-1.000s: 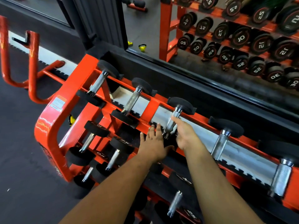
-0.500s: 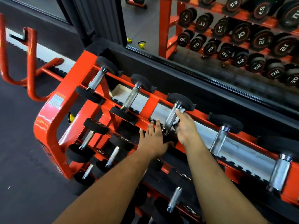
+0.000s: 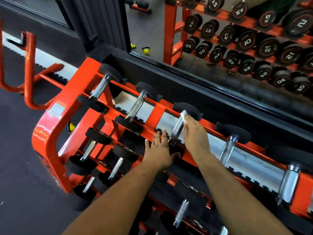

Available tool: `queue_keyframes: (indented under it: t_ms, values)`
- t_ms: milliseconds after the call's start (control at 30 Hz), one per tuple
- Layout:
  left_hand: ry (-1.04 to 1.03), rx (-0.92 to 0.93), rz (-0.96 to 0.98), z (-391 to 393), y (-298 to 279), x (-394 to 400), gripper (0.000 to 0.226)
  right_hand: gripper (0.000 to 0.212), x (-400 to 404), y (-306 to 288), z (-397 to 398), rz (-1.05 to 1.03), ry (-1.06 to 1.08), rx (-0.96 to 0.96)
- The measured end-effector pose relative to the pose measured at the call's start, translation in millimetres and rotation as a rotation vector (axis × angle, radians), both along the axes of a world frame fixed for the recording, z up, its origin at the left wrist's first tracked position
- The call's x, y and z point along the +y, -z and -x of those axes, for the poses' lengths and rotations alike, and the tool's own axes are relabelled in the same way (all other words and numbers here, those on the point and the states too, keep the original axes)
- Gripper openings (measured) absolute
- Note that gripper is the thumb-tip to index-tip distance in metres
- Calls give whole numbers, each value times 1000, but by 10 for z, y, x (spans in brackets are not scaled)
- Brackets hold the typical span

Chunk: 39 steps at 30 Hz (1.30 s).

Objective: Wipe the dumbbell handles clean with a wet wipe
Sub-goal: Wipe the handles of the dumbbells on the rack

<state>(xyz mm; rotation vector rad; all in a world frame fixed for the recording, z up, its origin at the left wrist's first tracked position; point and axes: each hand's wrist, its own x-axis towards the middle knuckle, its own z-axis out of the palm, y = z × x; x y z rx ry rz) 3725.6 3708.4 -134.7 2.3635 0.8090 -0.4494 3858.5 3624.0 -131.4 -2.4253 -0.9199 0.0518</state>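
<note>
A dumbbell with a chrome handle (image 3: pixel 177 128) and black ends lies on the top tier of an orange rack (image 3: pixel 71 100). My right hand (image 3: pixel 194 133) presses a white wet wipe (image 3: pixel 183 115) against the upper end of that handle, near the far black head (image 3: pixel 187 110). The wipe shows only at my fingertips. My left hand (image 3: pixel 159 150) lies flat, fingers spread, on the near black head of the same dumbbell, which it mostly hides.
Other dumbbells sit on the top tier to the left (image 3: pixel 135 106) and right (image 3: pixel 227 150), with smaller ones on lower tiers (image 3: pixel 116 167). A wall mirror (image 3: pixel 152 31) behind reflects another rack. An orange frame (image 3: pixel 28 68) stands at left on dark floor.
My right hand has slid up the chrome handle from its lower end to its upper end with the wipe. My left hand has stayed on the near head.
</note>
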Motion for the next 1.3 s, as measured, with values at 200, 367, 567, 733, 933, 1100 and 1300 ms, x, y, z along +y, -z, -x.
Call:
queue_keyframes:
  t_ms: [200,367,567,733,933,1100,1300]
  values:
    - [-2,-15,7,-6,15,5,104,63,-159,212,-127,559,-712,-497]
    - [-6,-5,-1,-3,58,5,109,57,-20,80,-256,681,-626,-606]
    - [-18,-12,38,-1,31,10,104,61,-110,118,-99,635,-870,-427]
    - [2,7,11,-2,34,9,108,74,-296,123,-320,539,-657,-515]
    - [-19,-12,14,-10,40,8,106,69,-349,242,-32,542,-647,-427]
    - [-32,-13,3,-8,20,-6,109,73,-190,201,-153,456,-354,-319]
    - [-38,-26,11,-19,34,-10,101,62,-217,220,327,-28,-172,352]
